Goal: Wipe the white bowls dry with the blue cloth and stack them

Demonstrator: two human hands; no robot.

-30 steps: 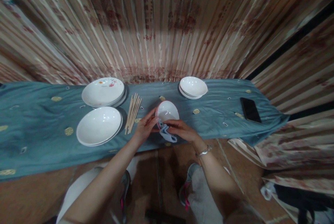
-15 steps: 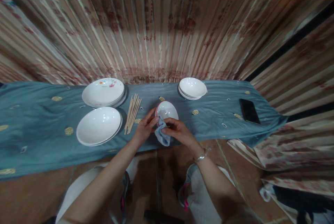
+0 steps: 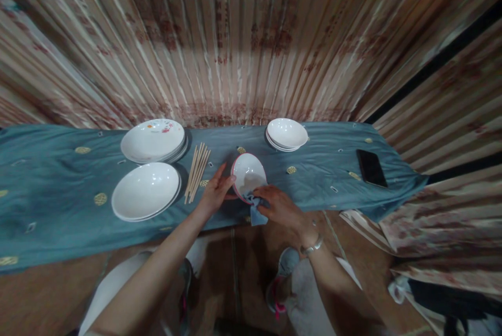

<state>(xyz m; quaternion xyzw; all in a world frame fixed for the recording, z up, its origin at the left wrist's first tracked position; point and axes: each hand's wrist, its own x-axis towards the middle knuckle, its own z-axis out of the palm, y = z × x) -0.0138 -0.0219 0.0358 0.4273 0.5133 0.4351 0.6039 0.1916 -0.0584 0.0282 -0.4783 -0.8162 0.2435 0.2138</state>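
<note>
A small white bowl (image 3: 248,173) with a red rim is tilted toward me above the cloth-covered table. My left hand (image 3: 216,189) grips it at the left edge, thumb on the rim and the other fingers along the outside. My right hand (image 3: 279,207) is closed on a light blue cloth (image 3: 258,213), pressing it against the near right rim of the bowl. Part of the cloth hangs below the fingers. Several wooden chopsticks (image 3: 197,173) lie just left of my left hand.
Stacked large plates (image 3: 152,140) and deep white dishes (image 3: 146,190) stand on the left. A stack of small bowls (image 3: 287,133) sits at the back right, and a black phone (image 3: 371,168) lies farther right. A pleated curtain (image 3: 251,54) hangs behind the blue tablecloth (image 3: 66,210).
My right hand has moved the cloth from the bowl's left side to its near right rim. The bowl now shows more of its inside. My left hand still grips it.
</note>
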